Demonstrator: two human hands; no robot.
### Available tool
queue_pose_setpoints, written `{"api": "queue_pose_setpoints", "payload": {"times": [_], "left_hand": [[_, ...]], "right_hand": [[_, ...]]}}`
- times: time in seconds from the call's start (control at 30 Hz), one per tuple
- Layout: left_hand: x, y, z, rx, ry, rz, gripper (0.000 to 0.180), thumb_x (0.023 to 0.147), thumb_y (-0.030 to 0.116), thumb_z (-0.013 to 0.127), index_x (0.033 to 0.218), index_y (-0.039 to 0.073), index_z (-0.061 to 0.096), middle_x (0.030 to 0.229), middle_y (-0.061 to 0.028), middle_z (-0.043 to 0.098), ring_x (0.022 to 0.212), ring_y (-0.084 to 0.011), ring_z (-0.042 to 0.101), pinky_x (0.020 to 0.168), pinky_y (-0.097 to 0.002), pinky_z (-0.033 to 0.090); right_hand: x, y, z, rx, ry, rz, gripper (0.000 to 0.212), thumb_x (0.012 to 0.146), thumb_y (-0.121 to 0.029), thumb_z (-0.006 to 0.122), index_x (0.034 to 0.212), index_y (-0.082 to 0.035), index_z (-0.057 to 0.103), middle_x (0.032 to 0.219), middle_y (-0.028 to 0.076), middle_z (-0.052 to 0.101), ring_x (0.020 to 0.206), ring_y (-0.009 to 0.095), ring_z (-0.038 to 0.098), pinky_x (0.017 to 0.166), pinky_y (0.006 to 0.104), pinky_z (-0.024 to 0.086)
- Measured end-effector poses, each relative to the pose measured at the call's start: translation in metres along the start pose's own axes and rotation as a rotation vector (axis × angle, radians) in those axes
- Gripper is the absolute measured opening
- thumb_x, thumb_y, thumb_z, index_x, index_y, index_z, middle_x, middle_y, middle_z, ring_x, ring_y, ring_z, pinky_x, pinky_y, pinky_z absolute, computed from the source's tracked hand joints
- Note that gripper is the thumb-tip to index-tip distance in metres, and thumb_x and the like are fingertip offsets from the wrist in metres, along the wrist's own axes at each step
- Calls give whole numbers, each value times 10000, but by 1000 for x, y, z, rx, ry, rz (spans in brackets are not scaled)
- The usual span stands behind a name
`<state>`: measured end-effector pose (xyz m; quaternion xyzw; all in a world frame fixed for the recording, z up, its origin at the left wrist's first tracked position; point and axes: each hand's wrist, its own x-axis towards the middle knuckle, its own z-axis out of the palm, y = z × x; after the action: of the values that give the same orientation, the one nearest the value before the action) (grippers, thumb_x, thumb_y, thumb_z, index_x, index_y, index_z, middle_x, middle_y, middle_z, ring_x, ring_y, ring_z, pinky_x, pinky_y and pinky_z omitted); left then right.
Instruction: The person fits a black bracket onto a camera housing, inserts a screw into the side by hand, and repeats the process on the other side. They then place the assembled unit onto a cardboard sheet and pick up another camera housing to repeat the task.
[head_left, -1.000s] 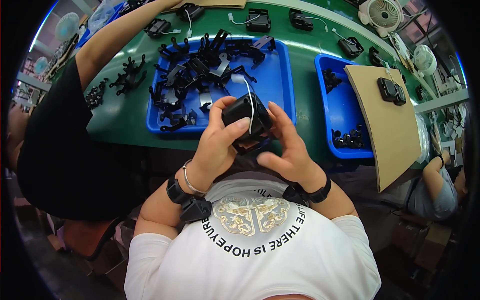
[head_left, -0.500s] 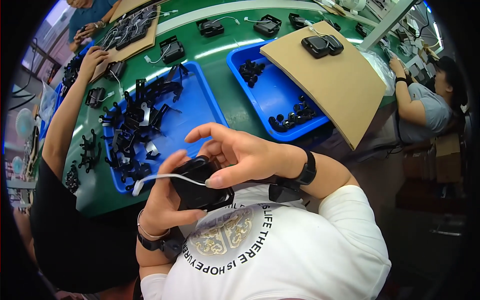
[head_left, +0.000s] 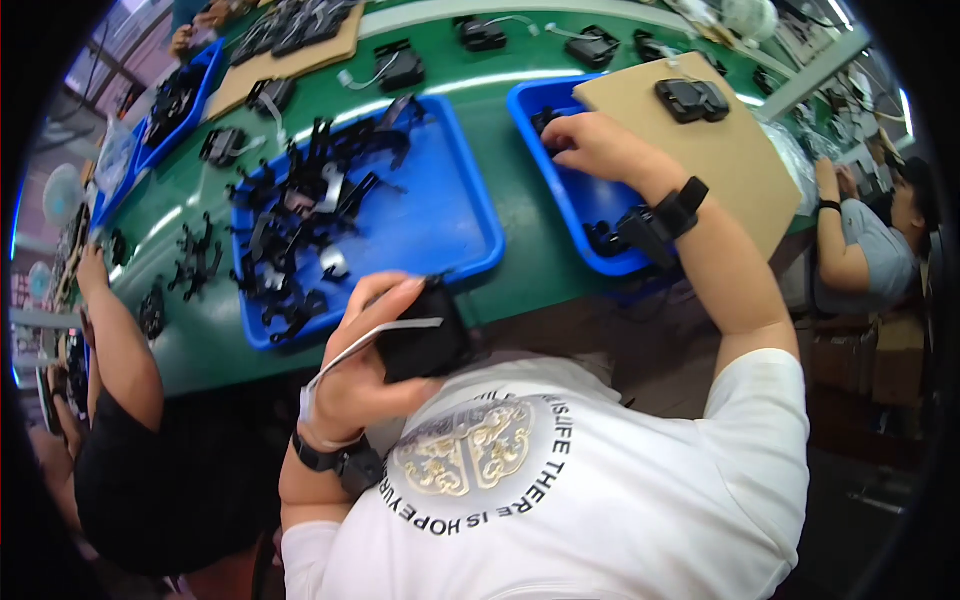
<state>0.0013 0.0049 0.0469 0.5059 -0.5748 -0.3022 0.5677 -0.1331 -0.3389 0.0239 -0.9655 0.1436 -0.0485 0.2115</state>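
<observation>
Just off centre toward eight o'clock, I had the left hand (head_left: 352,385) clamped round a black housing (head_left: 432,350), probably light, stiff and slick, best gripped by its sides, clear of the white cable (head_left: 410,324). Toward one o'clock, the right hand (head_left: 607,150) was in a blue tray (head_left: 582,203), its grip unclear.

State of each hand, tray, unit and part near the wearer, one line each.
left hand: closed around the black unit
black unit: held
white cable: draped across the left hand
right hand: over right tray, fingers bent, grip unclear
left blue tray: partly filled
black brackets: piled loosely
right blue tray: partly covered
cardboard: overlapping right tray
</observation>
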Motion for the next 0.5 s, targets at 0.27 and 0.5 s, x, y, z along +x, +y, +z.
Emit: {"api": "queue_pose_setpoints", "payload": {"times": [0.27,0.5], "left_hand": [[-5,-9,-3,-29,113,-66,533,590,22,720,1110,78,617,1261,-155,396,1080,-278,499,900,-341,455],[-9,-9,-7,145,135,42,474,594,35,740,1050,130,652,1260,-143,370,1050,-283,522,886,-344,469]], "right_hand": [[9,-5,2,-195,-85,-55,179,728,-36,600,906,-13,605,766,162,613,726,317,588,689,359,479],[-30,-19,-30,477,41,158,140,813,-33,580,951,-5,585,781,18,565,678,87,544,630,212,447]]}}
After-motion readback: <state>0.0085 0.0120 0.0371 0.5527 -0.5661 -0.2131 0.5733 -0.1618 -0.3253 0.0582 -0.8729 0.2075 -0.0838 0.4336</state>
